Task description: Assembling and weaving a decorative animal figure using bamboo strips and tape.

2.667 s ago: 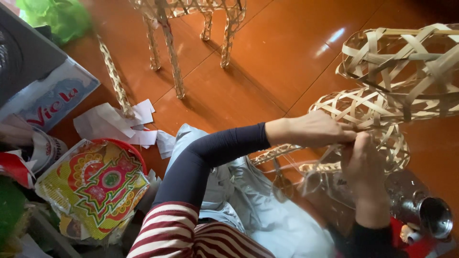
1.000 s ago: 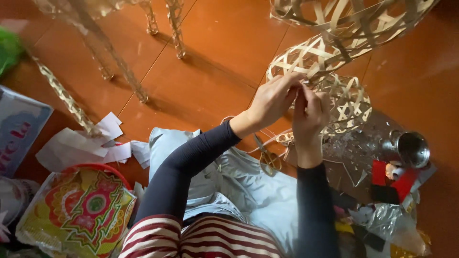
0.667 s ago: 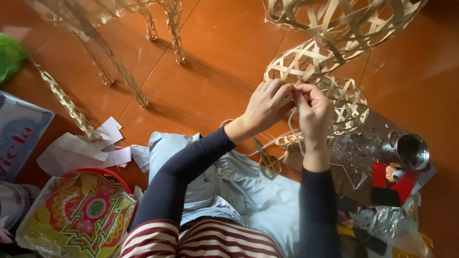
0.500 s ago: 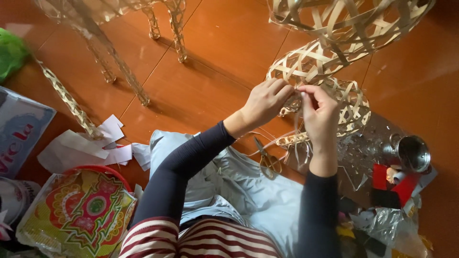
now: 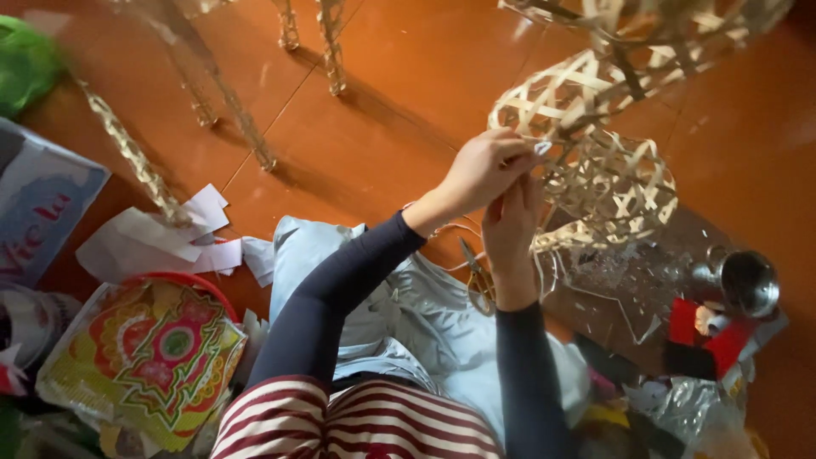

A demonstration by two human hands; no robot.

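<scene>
A woven bamboo-strip frame [image 5: 608, 161] rests on the orange floor in front of me. My left hand [image 5: 486, 167] pinches a small pale strip at the frame's left edge. Just below it, my right hand [image 5: 510, 228] is raised with fingers closed against the same edge; what it grips is hidden by the left hand. Both arms wear dark long sleeves. A pair of scissors [image 5: 474, 270] lies on the floor under my hands.
A second woven bamboo form [image 5: 646, 21] sits at the top right. Bamboo legs [image 5: 331, 51] stand at the back. White paper scraps [image 5: 161, 238], a colourful round printed sheet [image 5: 144, 357], light blue cloth [image 5: 399, 314], a metal cup [image 5: 748, 282] and red scraps [image 5: 705, 340] surround me.
Both hands stayed at the frame's left edge. My left hand rose slightly above the right, and the view shifted a little.
</scene>
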